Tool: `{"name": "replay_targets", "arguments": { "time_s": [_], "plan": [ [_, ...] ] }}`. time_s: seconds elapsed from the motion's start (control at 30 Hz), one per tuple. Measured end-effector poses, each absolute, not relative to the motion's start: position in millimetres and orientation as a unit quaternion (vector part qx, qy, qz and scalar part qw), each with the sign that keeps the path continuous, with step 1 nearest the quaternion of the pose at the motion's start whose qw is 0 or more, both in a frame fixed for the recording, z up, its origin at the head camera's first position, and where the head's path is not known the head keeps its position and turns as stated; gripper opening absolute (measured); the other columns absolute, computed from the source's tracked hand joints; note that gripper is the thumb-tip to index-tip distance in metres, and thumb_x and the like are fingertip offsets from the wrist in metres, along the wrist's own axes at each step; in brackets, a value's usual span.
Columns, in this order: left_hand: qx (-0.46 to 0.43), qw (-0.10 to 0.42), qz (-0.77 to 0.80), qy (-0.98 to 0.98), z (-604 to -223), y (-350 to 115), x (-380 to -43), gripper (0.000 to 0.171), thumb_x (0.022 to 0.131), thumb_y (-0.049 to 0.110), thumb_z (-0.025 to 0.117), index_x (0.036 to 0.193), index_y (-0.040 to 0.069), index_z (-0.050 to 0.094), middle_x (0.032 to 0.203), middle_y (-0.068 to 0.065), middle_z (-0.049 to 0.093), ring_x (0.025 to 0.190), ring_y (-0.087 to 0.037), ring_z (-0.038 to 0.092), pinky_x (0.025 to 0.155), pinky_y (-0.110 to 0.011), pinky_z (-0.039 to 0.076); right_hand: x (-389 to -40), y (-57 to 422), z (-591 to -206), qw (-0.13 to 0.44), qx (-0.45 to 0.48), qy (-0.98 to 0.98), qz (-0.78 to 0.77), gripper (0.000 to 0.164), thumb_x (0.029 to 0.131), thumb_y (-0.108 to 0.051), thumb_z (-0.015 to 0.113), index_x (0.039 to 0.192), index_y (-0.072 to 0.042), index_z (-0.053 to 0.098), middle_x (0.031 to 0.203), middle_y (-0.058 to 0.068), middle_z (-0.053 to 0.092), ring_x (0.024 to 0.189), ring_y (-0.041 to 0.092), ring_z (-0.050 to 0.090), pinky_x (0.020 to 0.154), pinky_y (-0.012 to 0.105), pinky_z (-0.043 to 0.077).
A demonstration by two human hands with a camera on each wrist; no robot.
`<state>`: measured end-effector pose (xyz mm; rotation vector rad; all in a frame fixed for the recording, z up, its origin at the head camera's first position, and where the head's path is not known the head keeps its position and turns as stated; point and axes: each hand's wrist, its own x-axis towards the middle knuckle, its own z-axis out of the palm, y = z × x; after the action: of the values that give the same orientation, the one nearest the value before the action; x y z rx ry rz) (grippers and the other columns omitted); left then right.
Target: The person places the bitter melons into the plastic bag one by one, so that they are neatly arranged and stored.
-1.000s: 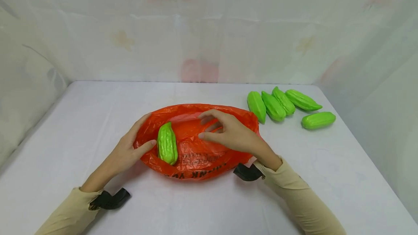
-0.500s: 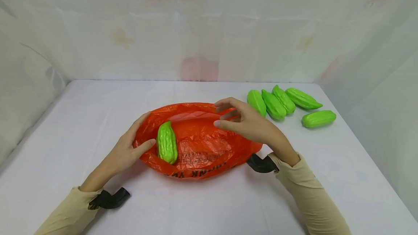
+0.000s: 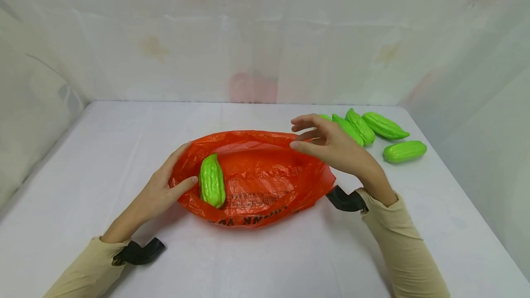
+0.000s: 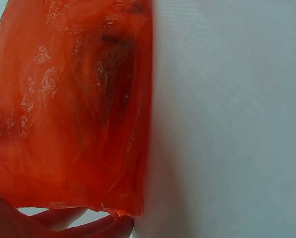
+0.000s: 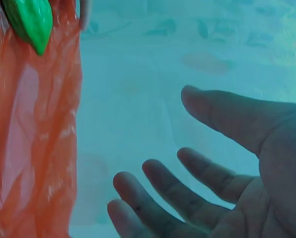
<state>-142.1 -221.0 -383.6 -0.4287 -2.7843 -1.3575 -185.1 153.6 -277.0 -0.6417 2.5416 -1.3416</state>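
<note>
A red plastic bag [image 3: 256, 164] lies with its mouth spread wide on the table, one green bitter melon [image 3: 212, 182] at the left of its opening. My left hand [image 3: 165, 187] rests against the bag's left end, thumb at the rim beside the melon and straight fingers along the edge. In the left wrist view the bag's red side [image 4: 63, 124] covers part of that hand. My right hand [image 3: 331, 144] is over the bag's back right corner, fingers loosely spread and nothing in them. It overlaps part of a group of bitter melons [image 3: 360, 125] at the back right.
Several bitter melons lie close together there, and another bitter melon [image 3: 405, 151] sits a little nearer, toward the right edge. A white cloth covers the table [image 3: 265, 266]. Patterned fabric [image 3: 265, 36] hangs behind and at both sides.
My right hand has moved out from over the bag's mouth, to the right and back toward the melon group. My left hand and the melon in the bag have stayed in place.
</note>
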Motion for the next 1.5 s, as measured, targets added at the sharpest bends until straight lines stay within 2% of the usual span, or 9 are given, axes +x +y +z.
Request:
{"name": "replay_targets", "arguments": {
  "time_s": [0.23, 0.8, 1.03, 1.5],
  "plan": [
    [-0.137, 0.006, -0.435, -0.890, -384, -221, -142, 0.077, 0.096, 0.023, 0.061, 0.158, 0.035, 0.017, 0.162, -0.011, 0.030, 0.145, -0.043, 0.032, 0.108, -0.073, 0.031, -193, 163, -281, 0.054, -0.232, 0.878, -0.416, 0.050, 0.093, -0.020, 0.070, 0.138, -0.008, 0.051, 0.135, 0.011, 0.058, 0.120, 0.031, 0.061, 0.104, 0.049, 0.049],
    [-0.135, 0.008, -0.428, -0.893, -383, -221, -142, 0.077, 0.096, 0.025, 0.061, 0.159, 0.033, 0.017, 0.162, -0.011, 0.029, 0.145, -0.044, 0.031, 0.108, -0.073, 0.030, -224, 191, -300, 0.031, -0.181, 0.888, -0.421, 0.050, 0.095, -0.020, 0.066, 0.139, -0.003, 0.049, 0.136, 0.016, 0.056, 0.123, 0.034, 0.059, 0.103, 0.050, 0.051],
    [-0.135, 0.010, -0.428, -0.894, -384, -221, -142, 0.077, 0.096, 0.025, 0.061, 0.159, 0.032, 0.017, 0.162, -0.011, 0.030, 0.145, -0.043, 0.033, 0.108, -0.073, 0.031, -233, 199, -310, 0.003, -0.146, 0.902, -0.406, 0.052, 0.095, -0.020, 0.067, 0.140, -0.003, 0.048, 0.138, 0.020, 0.054, 0.130, 0.040, 0.053, 0.111, 0.053, 0.043],
    [-0.134, 0.006, -0.428, -0.894, -383, -221, -142, 0.077, 0.096, 0.025, 0.061, 0.159, 0.033, 0.017, 0.162, -0.011, 0.029, 0.145, -0.043, 0.032, 0.108, -0.073, 0.031, -252, 209, -334, -0.013, -0.123, 0.920, -0.371, 0.053, 0.095, -0.016, 0.066, 0.141, 0.002, 0.047, 0.145, 0.024, 0.049, 0.134, 0.042, 0.046, 0.114, 0.055, 0.039]
  ]
}}
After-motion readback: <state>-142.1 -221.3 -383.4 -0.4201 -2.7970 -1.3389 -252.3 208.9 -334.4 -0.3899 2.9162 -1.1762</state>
